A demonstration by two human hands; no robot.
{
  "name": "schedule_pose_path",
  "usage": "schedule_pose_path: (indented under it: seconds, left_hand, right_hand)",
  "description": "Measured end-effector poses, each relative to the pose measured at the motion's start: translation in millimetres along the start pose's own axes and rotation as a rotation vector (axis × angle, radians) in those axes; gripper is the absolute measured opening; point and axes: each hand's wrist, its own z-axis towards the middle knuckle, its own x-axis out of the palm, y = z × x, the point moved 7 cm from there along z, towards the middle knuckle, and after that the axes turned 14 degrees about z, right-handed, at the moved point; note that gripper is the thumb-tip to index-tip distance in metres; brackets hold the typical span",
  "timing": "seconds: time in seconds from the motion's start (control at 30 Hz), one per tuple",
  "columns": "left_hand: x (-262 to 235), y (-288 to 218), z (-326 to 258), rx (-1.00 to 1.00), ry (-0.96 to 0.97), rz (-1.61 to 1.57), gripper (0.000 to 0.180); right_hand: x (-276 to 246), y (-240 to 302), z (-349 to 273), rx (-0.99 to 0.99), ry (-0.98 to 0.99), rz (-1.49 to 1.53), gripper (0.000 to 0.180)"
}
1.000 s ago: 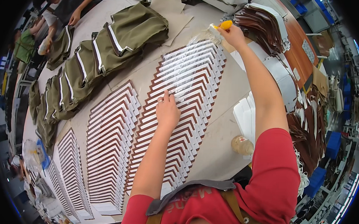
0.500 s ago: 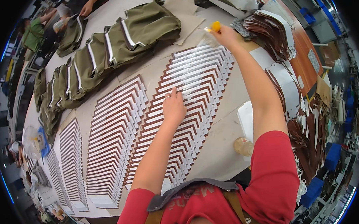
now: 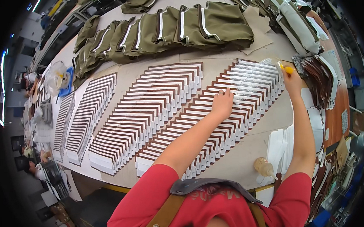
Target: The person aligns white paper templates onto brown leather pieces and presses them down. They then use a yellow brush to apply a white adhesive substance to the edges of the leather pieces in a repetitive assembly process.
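My right hand (image 3: 292, 82) is closed round a brush with a yellow handle end (image 3: 288, 70), at the far right corner of a long row of overlapping pieces (image 3: 205, 126). These pieces have white faces and brown edges, fanned out like steps. Whitish wet streaks (image 3: 252, 78) lie across the row's far part, left of the brush. Lying on the middle of the same row, my left hand (image 3: 223, 104) holds nothing, its fingers stretched out and touching the pieces. To its left is another fanned row (image 3: 149, 108) of the same kind.
Two narrower fanned rows (image 3: 91, 115) lie farther left. Olive fabric parts with white strips (image 3: 169, 27) stretch along the far side. A squat bottle of yellowish liquid (image 3: 265, 168) stands near the right front edge. Stacked brown and white pieces (image 3: 319, 81) sit at the right.
The view has turned left, so the table appears shifted right. My right hand with the brush remains by the row's far end. My left hand still rests on the row.
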Motion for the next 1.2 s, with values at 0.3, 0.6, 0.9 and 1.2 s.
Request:
schedule_pose_path:
  seconds: [0.3, 0.6, 0.9, 1.2]
  left_hand:
    - [9.2, 10.8, -1.4, -0.017, -0.027, -0.109, 0.047]
    - [-7.6, 22.0, -23.8, 0.052, -0.118, -0.220, 0.044]
    - [-1.5, 15.3, -32.3, 0.049, -0.118, -0.147, 0.045]
    - [-2.4, 18.5, -34.3, 0.021, -0.092, -0.165, 0.046]
  right_hand:
    - [60.9, 33.7, -50.8, 0.143, 0.317, 0.384, 0.030]
    - [1.1, 5.7, -9.6, 0.173, -0.073, 0.660, 0.030]
    - [40.7, 12.1, -48.2, 0.205, 0.274, 0.393, 0.029]
    - [35.6, 38.5, -77.5, 0.257, 0.368, 0.691, 0.021]
